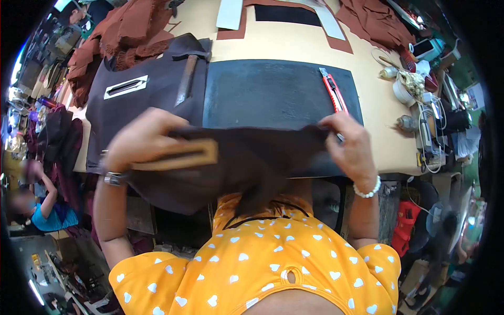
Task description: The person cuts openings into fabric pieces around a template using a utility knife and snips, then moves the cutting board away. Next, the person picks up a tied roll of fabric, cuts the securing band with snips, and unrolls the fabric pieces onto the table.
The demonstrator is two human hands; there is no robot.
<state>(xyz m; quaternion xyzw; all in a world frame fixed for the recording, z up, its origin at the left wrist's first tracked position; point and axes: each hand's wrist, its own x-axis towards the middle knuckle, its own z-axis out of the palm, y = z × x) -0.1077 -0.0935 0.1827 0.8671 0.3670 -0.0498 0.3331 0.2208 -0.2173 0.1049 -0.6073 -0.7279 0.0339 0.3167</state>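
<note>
My left hand (144, 139), blurred by motion, grips the left end of a dark brown leather piece (252, 157). A tan rectangular frame (202, 152) with a slot shows on the piece beside my left fingers. At the right end, my right hand (350, 142) pinches the leather's upper corner. The piece hangs between both hands, over the front edge of a black cutting mat (262, 89) and above my lap. Just beyond my right fingers, a red utility knife (334, 90) lies on the mat.
Left of the mat lie dark leather pieces (152, 105) with a white-framed slot (126, 87) and a wooden-handled tool (187, 79). Reddish-brown leather (126, 31) is heaped behind. At right stand a white cup (404, 89) and cables (433, 121). Another person (44, 210) is at far left.
</note>
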